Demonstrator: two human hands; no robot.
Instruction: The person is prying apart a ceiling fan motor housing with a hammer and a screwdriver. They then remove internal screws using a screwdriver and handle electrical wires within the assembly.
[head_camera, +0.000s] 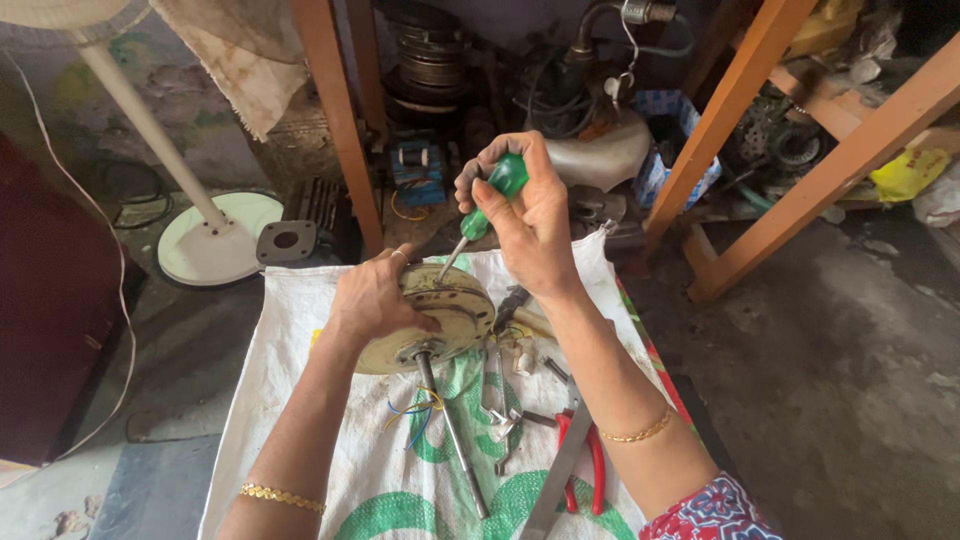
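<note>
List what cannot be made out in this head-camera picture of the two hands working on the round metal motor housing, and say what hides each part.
- Head view: tip of the green-handled screwdriver is too small to tell where it meets the round cream metal motor housing.
- Housing's left face: covered by the left hand.
- Screwdriver handle's top: wrapped by the right hand.
- Red-handled pliers: jaws hidden behind the right forearm.
- Flat grey metal strip: cut off by the bottom edge.

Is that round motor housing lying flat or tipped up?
Tipped up. The left hand props the housing on edge on the sack, its shaft slanting down.
</note>
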